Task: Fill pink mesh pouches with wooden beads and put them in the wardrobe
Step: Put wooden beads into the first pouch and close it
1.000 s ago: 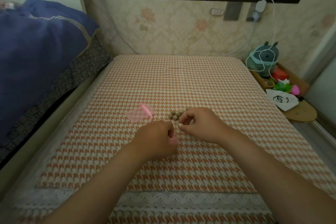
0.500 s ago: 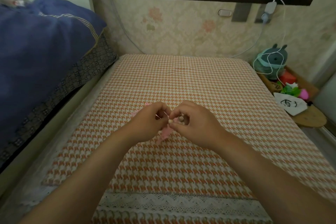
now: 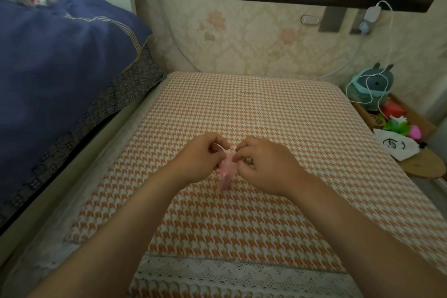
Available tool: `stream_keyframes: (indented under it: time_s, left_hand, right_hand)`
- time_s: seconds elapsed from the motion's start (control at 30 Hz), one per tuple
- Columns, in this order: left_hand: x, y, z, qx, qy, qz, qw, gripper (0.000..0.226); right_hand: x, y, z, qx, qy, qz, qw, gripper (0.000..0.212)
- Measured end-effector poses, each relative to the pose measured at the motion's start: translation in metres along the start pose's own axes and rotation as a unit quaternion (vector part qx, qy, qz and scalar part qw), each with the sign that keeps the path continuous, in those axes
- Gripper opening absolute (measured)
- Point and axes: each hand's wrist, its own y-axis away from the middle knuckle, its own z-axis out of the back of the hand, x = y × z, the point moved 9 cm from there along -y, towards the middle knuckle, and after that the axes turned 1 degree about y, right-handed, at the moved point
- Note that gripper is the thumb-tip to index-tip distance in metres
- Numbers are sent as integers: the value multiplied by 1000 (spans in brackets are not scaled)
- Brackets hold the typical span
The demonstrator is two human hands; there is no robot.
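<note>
Fingers of the left hand and of the right hand are curled and pinched on the top of a pink mesh pouch, which is held between them over the middle of the bed. A blue quilt is heaped along the bed's left edge, and a lace trim is seen at its near edge. Off the right edge, a small wooden table is crowded with a teal plush toy, a white cable and a white bag. Both forearms are stretched forward from the near edge, knuckles up, with the hands close together. The pouch's mouth is hidden by the fingertips. The pouch is seen crumpled, pale and translucent, its lower end reaching down to the checked cover; what it holds cannot be told.
</note>
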Motion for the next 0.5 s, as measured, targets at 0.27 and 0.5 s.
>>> stream_keyframes:
  time_s: [0.27, 0.5]
  left_hand:
    - [-11, 2, 2, -12, -123, -47, 991, 20]
    - [-27, -1, -41, 50, -175, -66, 981, 16]
  right_hand:
    - [-9, 3, -7, 47, -81, -9, 996, 18]
    - [-50, 28, -5, 66, -169, -94, 979, 17]
